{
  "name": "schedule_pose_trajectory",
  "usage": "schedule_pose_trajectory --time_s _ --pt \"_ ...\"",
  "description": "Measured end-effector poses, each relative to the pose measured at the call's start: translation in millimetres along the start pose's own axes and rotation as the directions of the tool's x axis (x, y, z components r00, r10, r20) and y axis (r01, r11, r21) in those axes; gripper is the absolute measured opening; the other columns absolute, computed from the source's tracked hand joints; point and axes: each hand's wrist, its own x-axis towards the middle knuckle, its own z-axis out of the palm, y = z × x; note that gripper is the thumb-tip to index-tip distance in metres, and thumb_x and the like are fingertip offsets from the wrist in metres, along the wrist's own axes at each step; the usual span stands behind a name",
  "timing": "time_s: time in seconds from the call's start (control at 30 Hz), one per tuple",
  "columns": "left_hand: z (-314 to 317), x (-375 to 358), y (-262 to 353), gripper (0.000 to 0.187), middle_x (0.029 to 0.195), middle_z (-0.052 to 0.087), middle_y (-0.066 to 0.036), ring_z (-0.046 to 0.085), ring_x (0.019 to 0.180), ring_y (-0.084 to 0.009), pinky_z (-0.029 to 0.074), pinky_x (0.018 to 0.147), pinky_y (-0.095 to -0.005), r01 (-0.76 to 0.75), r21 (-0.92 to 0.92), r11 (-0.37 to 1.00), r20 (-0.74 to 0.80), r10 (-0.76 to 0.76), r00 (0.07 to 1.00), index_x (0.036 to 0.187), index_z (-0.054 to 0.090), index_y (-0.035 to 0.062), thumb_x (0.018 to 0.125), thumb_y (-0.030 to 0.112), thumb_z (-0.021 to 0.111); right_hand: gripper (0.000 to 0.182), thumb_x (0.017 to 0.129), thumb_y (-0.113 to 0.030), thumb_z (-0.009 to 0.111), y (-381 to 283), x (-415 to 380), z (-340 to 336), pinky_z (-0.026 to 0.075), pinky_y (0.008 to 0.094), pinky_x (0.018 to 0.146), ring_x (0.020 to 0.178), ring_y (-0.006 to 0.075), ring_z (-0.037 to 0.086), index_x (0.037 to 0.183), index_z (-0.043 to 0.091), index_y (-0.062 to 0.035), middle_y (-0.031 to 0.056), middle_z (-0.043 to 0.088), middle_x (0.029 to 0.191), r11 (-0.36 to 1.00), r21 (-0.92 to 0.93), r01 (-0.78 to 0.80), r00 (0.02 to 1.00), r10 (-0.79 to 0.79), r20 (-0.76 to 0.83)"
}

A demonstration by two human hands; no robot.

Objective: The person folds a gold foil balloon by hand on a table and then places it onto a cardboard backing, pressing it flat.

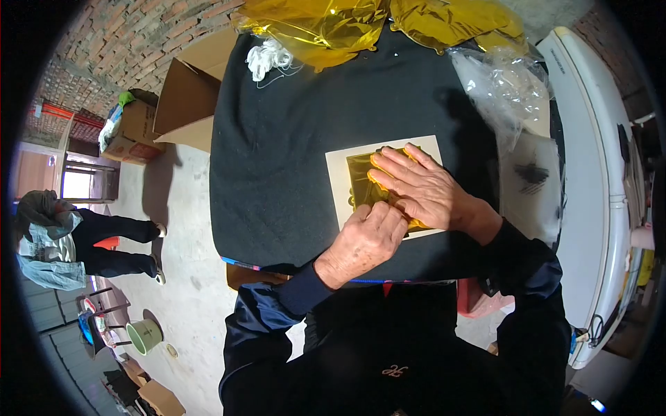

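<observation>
Flat Palm, Curled Fingers on Gold Foil

The gold foil piece [360, 170] lies on a pale card [338, 163] atop the black cloth [277, 152]. The right hand [433, 191] spreads over it, fingers slightly apart; even, light pressure should limit creases. The left hand [364, 239] curls at the near edge, fingers together; whether they pinch foil, I cannot tell. Small, gentle movements there would best avoid tearing.

The right hand [421, 188] is hiding part of the gold foil [361, 182], the left hand [364, 244] is concealing its fingertips, and the top edge is cropping 2 yellow sheets [322, 31].
</observation>
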Motion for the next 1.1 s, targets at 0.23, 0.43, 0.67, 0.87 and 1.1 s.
schedule_pose_trajectory --time_s 0.23,0.43,0.67,0.87,1.1 --pt "-0.5 0.0 -0.6 0.022 0.095 0.062 -0.006 0.06 0.089 -0.0206 0.051 0.074 -0.0321 0.022 -0.049 0.999 0.012 -0.022 1.0 0.101 0.073 0.0045 0.082 0.016 0.072 0.061 0.093 -0.018 0.068 -0.9 -0.3 2.6 0.031 0.0558 0.13 0.154 0.0343 0.049 0.15 0.062 0.0014 0.0214 0.055 0.161 0.999 -0.052 0.011 1.0 -0.011 -0.006" --pt "-2.3 -3.9 -3.5 0.03 0.103 0.064 -0.008 0.063 0.099 -0.0242 0.053 0.087 -0.0372 0.081 -0.142 0.987 0.007 -0.081 0.997 0.107 0.074 0.0033 0.079 0.014 0.074 0.06 0.095 -0.023 0.068 -1.0 -0.6 2.9 0.03 0.0545 0.131 0.155 0.0336 0.048 0.15 0.062 0.0008 0.0203 0.054 0.163 0.995 -0.096 0.024 1.0 -0.024 -0.001" --pt "-33.5 -14.3 -20.8 0.061 0.122 0.068 -0.016 0.064 0.118 -0.0324 0.05 0.102 -0.0472 0.177 -0.413 0.893 0.104 -0.147 0.984 0.128 0.072 0.0015 0.08 0.039 0.082 0.066 0.106 -0.037 0.058 1.5 -3.4 9.7 0.015 0.0517 0.136 0.163 0.0308 0.031 0.163 0.046 -0.0064 0.0169 0.04 0.172 0.99 -0.142 -0.011 0.98 0.038 0.193" --pt "-30.2 15.7 -62.2 0.07 0.16 0.049 -0.03 0.05 0.147 -0.0463 0.043 0.121 -0.0506 0.275 -0.596 0.754 0.054 -0.304 0.951 0.158 0.048 -0.0002 0.103 0.039 0.067 0.065 0.112 -0.042 0.047 1.5 -0.3 8.1 0.008 0.0505 0.137 0.165 0.029 0.023 0.169 0.035 -0.012 0.0145 0.031 0.175 0.987 -0.156 -0.044 0.953 0.088 0.288" --pt "30.1 19.8 -55.5 0.082 0.171 0.028 -0.033 0.031 0.159 -0.0491 0.028 0.132 -0.0513 0.237 -0.561 0.793 0.115 -0.209 0.971 0.17 0.028 0.0022 0.113 0.06 0.04 0.069 0.112 -0.046 0.045 4.2 -6.2 11.0 0.006 0.0515 0.137 0.166 0.0306 0.019 0.169 0.032 -0.0105 0.0159 0.03 0.175 0.988 -0.124 -0.091 0.956 0.121 0.267"
